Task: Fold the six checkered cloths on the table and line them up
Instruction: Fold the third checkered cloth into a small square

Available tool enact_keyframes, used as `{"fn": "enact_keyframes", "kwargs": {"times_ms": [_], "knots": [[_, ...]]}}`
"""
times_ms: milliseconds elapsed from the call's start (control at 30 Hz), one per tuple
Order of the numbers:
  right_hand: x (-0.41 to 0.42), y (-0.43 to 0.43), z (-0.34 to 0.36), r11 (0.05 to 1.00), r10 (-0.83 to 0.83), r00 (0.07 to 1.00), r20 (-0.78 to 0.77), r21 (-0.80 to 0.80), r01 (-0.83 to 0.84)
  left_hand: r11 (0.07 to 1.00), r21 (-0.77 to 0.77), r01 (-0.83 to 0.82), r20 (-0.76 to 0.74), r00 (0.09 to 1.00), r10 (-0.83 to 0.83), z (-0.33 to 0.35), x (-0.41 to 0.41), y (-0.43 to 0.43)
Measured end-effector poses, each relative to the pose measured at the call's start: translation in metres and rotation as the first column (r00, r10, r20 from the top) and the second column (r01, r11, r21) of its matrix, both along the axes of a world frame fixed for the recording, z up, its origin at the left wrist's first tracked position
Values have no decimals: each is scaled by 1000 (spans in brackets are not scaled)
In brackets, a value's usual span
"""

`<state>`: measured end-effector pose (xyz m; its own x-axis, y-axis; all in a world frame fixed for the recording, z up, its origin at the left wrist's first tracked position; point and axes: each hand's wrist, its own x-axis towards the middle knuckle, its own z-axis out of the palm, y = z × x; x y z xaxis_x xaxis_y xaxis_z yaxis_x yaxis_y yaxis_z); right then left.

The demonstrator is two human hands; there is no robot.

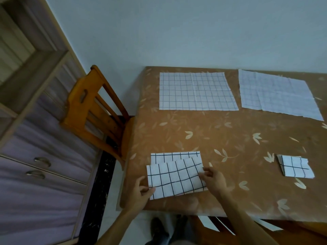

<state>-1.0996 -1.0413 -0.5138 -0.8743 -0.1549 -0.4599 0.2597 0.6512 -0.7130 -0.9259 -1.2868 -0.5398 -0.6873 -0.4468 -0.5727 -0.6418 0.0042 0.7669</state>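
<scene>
Left hand [141,191] and right hand [215,181] pinch the short ends of the half-folded cloth [175,177], long axis lying across the lower frame.

An orange-brown wooden chair [92,110] stands against the left edge of the table [212,135], which wears a brown cover printed with pale leaves, while left of the chair a pale cabinet [35,200] shows two curved metal drawer handles [42,161] and a plain light wall [177,32] rises behind the far edge.

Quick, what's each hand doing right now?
Left hand: pinches the half-folded white black-checked cloth at its near-left corner.
Right hand: pinches the same cloth's right edge.
</scene>
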Motion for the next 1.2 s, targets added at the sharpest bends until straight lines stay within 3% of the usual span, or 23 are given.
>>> {"fn": "enact_keyframes", "kwargs": {"times_ms": [133,267,500,933,1200], "knots": [[-2,-1,-11,994,-113,993,-33,-1,113,1000,-15,28,8,1000,-28,-3,1,-2],[-3,1,-15,991,-116,993,-26,-72,114,989,-92,117,-15,993,-118,-3,0,-3],[5,28,-29,986,-74,994,84,-142,86,987,-141,81,-23,996,-85,-8,-13,-2],[10,27,-36,987,-114,992,50,-104,119,981,-190,32,-78,996,-48,-19,-16,-7],[9,25,-37,986,-138,989,47,-87,142,965,-246,86,-64,992,-105,-21,-12,-15]]}}
